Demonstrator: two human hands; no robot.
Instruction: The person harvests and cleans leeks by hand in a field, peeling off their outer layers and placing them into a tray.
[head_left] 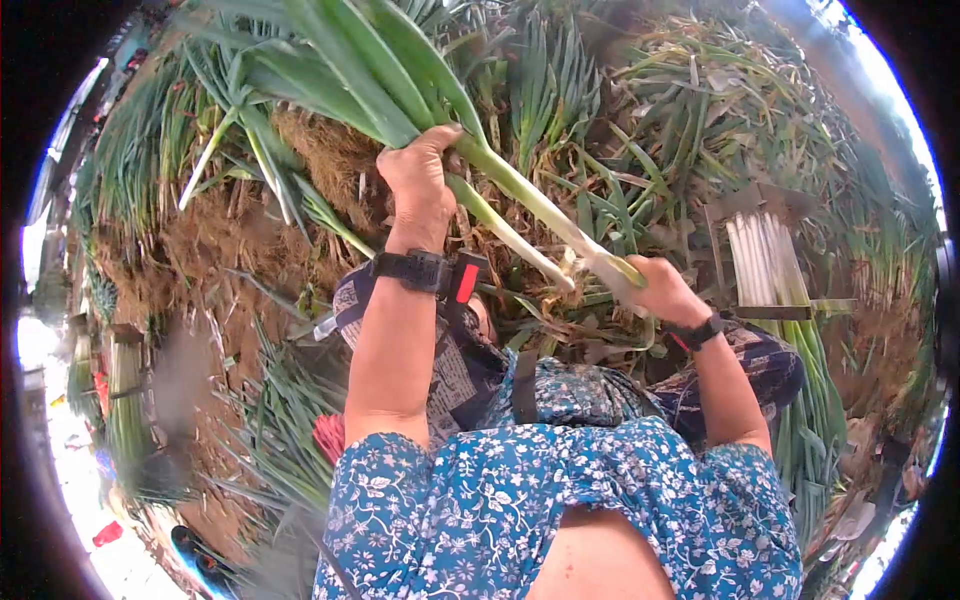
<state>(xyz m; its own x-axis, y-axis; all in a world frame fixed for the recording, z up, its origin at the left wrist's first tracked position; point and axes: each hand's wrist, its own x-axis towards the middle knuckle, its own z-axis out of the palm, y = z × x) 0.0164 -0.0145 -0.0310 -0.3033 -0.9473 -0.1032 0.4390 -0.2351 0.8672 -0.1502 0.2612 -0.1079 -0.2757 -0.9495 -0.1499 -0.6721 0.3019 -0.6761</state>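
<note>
My left hand is wrapped around the upper shafts of two long green onions, whose broad leaves fan out toward the top left. My right hand is closed at the lower end of the longer stalk, where a yellowish-green strip shows at the fingers. Blur there hides whether it grips the stalk itself or a loose outer leaf. The shorter stalk's pale root end hangs free between the hands.
Stripped leaves and roots heap up ahead. White-stemmed green onions lie bundled in a metal frame at right. Rooty unpeeled green onions are piled at left, and more green leaves lie beside my left leg.
</note>
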